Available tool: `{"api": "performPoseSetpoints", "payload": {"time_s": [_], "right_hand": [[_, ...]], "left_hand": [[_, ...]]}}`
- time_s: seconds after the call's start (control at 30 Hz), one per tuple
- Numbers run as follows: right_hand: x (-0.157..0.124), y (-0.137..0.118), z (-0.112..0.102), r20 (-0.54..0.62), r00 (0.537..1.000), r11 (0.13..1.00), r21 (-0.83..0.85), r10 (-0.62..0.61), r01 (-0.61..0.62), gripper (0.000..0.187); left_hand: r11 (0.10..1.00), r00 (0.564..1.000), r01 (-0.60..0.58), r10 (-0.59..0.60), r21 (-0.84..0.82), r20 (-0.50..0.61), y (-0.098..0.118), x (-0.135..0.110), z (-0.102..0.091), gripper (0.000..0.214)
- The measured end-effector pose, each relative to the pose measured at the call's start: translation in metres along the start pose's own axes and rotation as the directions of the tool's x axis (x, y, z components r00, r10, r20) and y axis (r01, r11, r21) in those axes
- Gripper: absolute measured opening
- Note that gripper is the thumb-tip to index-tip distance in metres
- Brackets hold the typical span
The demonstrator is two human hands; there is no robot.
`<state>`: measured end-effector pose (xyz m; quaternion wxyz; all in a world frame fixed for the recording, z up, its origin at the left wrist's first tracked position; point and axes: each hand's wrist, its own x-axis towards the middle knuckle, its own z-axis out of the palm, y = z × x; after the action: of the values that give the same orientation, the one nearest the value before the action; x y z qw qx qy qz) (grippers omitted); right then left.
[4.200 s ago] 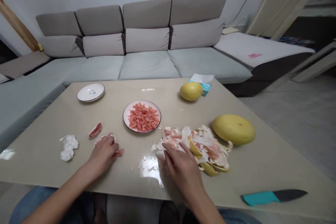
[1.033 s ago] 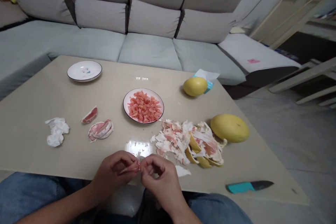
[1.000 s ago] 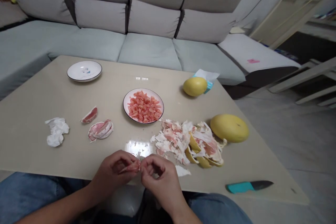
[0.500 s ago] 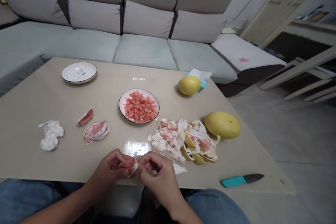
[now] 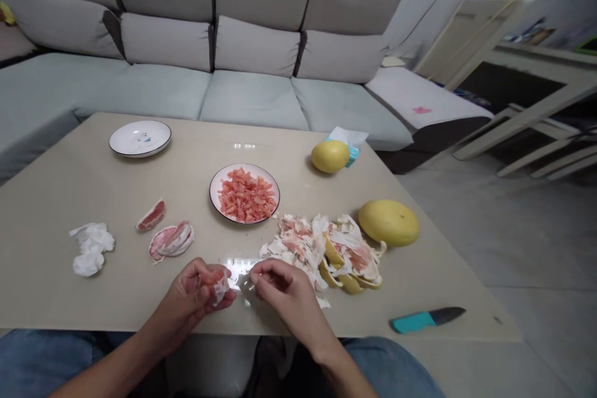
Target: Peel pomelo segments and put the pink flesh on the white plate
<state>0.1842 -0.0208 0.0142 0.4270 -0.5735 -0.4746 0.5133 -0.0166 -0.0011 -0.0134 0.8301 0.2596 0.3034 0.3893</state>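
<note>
One segment sits pinched in the left hand, near the front edge of the table; the right hand's fingertips meet.

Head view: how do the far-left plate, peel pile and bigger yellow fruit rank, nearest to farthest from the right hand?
From the right hand:
1. Peel pile, just beyond.
2. Bigger yellow fruit, farther right.
3. Far-left plate, at the back.

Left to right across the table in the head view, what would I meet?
Crumpled tissue, lone fruit wedge, left hand holding a fruit segment, right hand, smaller yellow fruit, larger yellow fruit, knife.
</note>
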Motion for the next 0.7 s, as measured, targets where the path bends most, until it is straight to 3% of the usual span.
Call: {"api": "performPoseSetpoints", "payload": {"time_s": [0.1,0.2,0.3,0.4,0.5,0.53,0.6,0.7], "right_hand": [[-0.005,0.002,0.004,0.064,0.998,0.99,0.142,-0.028,0.019,0.018],[-0.008,0.007,0.005,-0.053,0.997,0.991,0.113,-0.06,0.065,0.024],[-0.003,0.01,-0.004,-0.102,0.981,0.973,-0.182,-0.163,0.143,0.025],[0.005,0.015,-0.014,-0.024,0.961,0.804,-0.554,-0.276,0.217,0.022],[0.007,0.016,-0.017,0.042,0.92,0.653,-0.692,-0.39,0.308,0.021],[0.006,0.014,-0.015,0.041,0.9,0.655,-0.672,-0.435,0.347,0.022],[0.001,0.01,-0.008,0.028,0.885,0.738,-0.541,-0.464,0.404,0.024],[-0.009,0.003,0.009,0.019,0.948,0.904,-0.293,-0.319,0.311,0.015]], "left_hand": [[0.999,0.999,-0.042,0.042,0.025,0.0,0.0,0.0,0.004,0.024],[0.995,0.997,-0.08,0.08,0.054,-0.004,-0.002,0.001,0.005,0.023],[0.991,0.994,-0.099,0.102,0.085,-0.029,-0.004,0.003,0.003,0.023],[0.983,0.988,-0.113,0.126,0.142,-0.087,-0.004,0.005,0.001,0.023],[0.974,0.983,-0.096,0.125,0.203,-0.133,-0.004,0.006,0.001,0.022],[0.97,0.982,-0.093,0.128,0.225,-0.142,-0.005,0.006,0.001,0.021],[0.955,0.976,-0.104,0.151,0.279,-0.154,-0.005,0.006,0.001,0.02],[0.923,0.967,-0.145,0.208,0.357,-0.146,-0.006,0.007,-0.001,0.017]]}}
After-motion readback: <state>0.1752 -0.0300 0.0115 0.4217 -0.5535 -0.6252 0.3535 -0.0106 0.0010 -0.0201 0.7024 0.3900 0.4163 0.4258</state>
